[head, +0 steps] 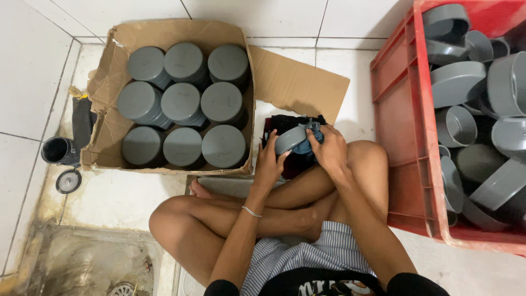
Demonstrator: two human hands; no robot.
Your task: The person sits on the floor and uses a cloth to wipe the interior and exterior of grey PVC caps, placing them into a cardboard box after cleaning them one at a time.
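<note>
A grey cap [289, 139] is being held just above the crossed legs [241, 214], near the centre of the view. It is being gripped from its seven o'clock side by the left hand [269, 163], whose fingers are being curled against its underside, and from its three o'clock side by the right hand [329, 148], whose fingers are being closed around its rim together with a blue cloth [307, 143]. The cloth is being pressed against the cap at its two o'clock edge. A dark bundle of fabric [285, 126] is lying directly beneath the cap and hands, on the tiled floor [33, 82].

At ten o'clock from the cap, a cardboard box [175, 33] is standing open, and nine stacks of grey caps [182, 102] are being kept in it in three rows of three, touching one another. Its right flap [298, 82] is lying flat on the floor at twelve o'clock from the hands. At three o'clock, a red crate [405, 164] is being filled with loose grey caps [457, 82] lying at all angles. At nine o'clock, beside the box, a black pipe piece [57, 151] is standing with a round lid [68, 181] just below it. At seven o'clock, a floor drain [123, 288] is being shown in a wet, stained recess.
</note>
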